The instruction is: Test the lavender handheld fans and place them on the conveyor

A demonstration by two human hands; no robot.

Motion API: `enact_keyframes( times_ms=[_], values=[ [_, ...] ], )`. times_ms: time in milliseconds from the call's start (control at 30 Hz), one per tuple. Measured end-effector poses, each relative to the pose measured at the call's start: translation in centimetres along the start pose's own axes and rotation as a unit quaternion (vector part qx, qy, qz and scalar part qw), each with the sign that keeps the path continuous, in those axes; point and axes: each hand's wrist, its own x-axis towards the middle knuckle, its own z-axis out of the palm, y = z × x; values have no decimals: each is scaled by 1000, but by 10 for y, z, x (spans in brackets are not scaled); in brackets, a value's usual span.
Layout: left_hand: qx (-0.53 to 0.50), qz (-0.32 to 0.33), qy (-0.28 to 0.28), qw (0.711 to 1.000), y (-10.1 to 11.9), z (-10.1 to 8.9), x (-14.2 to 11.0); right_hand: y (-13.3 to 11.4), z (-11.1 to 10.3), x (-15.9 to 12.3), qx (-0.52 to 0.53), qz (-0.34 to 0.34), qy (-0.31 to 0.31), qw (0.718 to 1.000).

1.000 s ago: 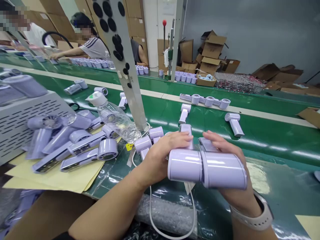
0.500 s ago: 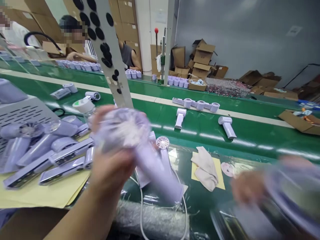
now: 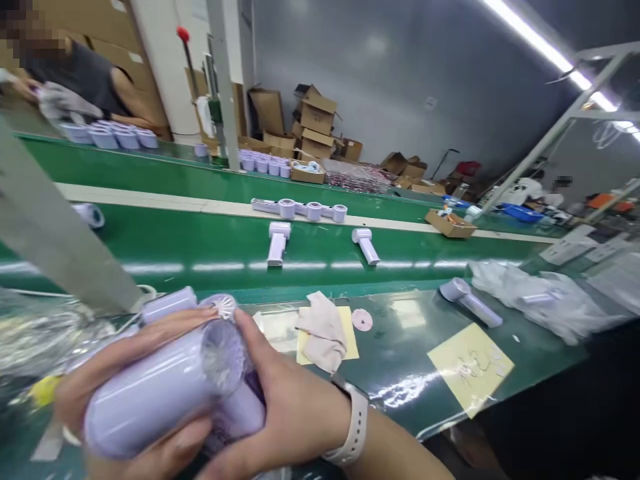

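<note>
A lavender hand-held fan (image 3: 150,393) lies tilted across both my hands at the lower left, its round grille facing up and right. My left hand (image 3: 115,360) wraps the fan's body from behind, fingers over the top and under the bottom. My right hand (image 3: 295,410), wearing a white watch, closes on the fan's head end with the thumb against the rim. More lavender fan parts (image 3: 173,303) lie just behind my hands.
A beige cloth (image 3: 323,330) lies on a yellow sheet, and one fan (image 3: 470,300) lies on the bench to the right beside plastic bags (image 3: 540,297). Fans (image 3: 277,241) ride the green conveyor (image 3: 200,233). A grey post (image 3: 50,233) slants at left. A person (image 3: 75,73) works at the back.
The view has swung right. My hands held two fans side by side, then swept apart in a blur; now both hands grip one fan at the lower left.
</note>
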Motion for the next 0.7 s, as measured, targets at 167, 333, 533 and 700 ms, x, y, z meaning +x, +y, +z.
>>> enact_keyframes(
  times_ms=[167,333,533,700],
  values=[
    [112,-41,-88,989,-12,29,15,24,-86,-67,-285,174,274,902],
    [159,-1,-108,981,-12,34,10,51,-192,-173,-437,333,413,726],
    [147,-17,-91,985,-11,38,5,47,-220,-174,-534,342,464,619],
    [165,-5,-80,983,-17,40,6,70,-240,-60,-532,305,381,692]
  ],
)
